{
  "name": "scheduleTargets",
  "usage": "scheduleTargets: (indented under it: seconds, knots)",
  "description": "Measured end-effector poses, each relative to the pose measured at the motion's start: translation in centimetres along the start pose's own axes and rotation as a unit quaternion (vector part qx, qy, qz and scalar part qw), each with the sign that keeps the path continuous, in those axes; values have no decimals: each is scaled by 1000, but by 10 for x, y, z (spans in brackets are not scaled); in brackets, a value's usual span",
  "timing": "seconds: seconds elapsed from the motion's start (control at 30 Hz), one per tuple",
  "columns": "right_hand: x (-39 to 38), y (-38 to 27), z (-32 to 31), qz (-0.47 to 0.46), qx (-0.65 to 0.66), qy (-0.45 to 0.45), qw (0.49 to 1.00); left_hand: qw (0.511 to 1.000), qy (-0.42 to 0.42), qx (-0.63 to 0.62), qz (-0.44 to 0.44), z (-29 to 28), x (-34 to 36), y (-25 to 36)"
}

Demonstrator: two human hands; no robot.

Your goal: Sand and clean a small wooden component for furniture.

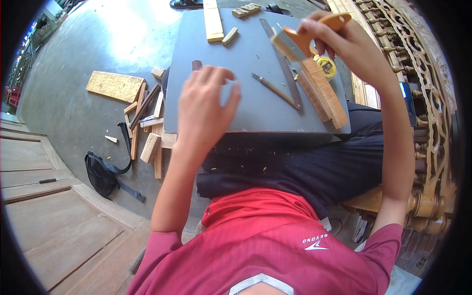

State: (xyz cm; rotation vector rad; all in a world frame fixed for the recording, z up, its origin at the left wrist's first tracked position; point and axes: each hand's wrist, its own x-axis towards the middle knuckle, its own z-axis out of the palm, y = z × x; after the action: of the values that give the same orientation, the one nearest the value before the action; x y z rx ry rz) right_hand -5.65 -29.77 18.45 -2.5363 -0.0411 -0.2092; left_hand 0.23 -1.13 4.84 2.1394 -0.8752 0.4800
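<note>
Upper right: our right hand (327, 37) pinches orange-handled metal-bladed tool (339, 21) | upper middle: left hand (205, 96), thumb spread | best brace tan wooden block (328, 93)

red shirt (260, 243) — 1 white word (314, 238), upside down, beside a white logo (316, 246)

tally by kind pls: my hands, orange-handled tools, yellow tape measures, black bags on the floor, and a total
Hands: 2, left hand and right hand
Orange-handled tool: 1, in the right hand
Yellow tape measure: 1
Black bag on the floor: 1
Total: 5
</note>
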Motion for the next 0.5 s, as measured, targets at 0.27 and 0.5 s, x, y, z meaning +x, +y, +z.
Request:
scheduleTargets:
  seconds: [0.27,0.5]
  knots:
    - [-32,28,32,11,178,106,978,962,-197,-55,183,55,19,38]
    - [-7,2,76,-49,15,107,993,939,-317,-32,131,30,12,41]
